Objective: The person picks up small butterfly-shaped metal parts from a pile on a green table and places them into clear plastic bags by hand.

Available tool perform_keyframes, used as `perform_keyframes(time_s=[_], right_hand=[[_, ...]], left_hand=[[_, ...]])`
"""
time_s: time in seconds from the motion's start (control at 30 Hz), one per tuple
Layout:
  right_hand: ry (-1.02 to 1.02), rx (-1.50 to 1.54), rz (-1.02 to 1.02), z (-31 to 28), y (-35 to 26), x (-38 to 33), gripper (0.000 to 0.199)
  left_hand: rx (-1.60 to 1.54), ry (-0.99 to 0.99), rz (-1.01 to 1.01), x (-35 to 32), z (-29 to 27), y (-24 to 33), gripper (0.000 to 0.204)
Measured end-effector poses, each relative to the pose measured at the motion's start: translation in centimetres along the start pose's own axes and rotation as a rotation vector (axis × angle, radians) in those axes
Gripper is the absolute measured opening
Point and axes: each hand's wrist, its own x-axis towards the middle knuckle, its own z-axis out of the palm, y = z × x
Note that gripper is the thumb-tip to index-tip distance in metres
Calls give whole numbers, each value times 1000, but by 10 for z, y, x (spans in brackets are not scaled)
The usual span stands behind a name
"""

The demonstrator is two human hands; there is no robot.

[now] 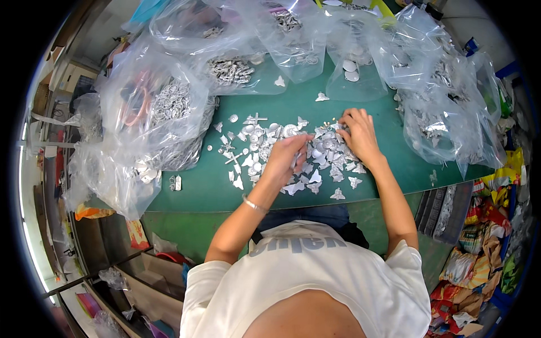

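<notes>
A loose pile of small silver metal charms (321, 152) lies on the green tabletop, with cross shapes, round discs and winged pieces among them. My left hand (284, 159) is over the middle of the pile, palm turned inward. Its thumb and fingers are drawn together, and anything between them is too small or hidden to name. On the pile's right side, my right hand (360, 135) has its fingers bent down onto the pieces, thumb apart from the index finger. A silver cross charm (233, 158) lies near the pile's left edge.
Clear plastic bags of metal parts ring the table, including a bag of silver rings (172, 104) at left and a bag of charms (431, 121) at right. Stray pieces lie near the back bags. Open drawers (155, 276) stand lower left; colourful packaging (473, 259) is heaped lower right.
</notes>
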Motion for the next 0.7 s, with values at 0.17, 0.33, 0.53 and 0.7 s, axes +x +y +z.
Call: perform_keyframes(time_s=[0.17, 0.33, 0.53, 0.7], right_hand=[[34, -135, 71, 8, -9, 0, 27], [61, -107, 89, 10, -10, 0, 26], [-11, 600, 398, 0, -28, 9, 22], [-232, 160, 60, 12, -35, 16, 28]], left_hand=[[-123, 40, -59, -39, -8, -14, 24], [-207, 74, -90, -54, -16, -26, 25], [-333, 71, -101, -73, -30, -35, 24], [-390, 53, -110, -79, -32, -43, 23]])
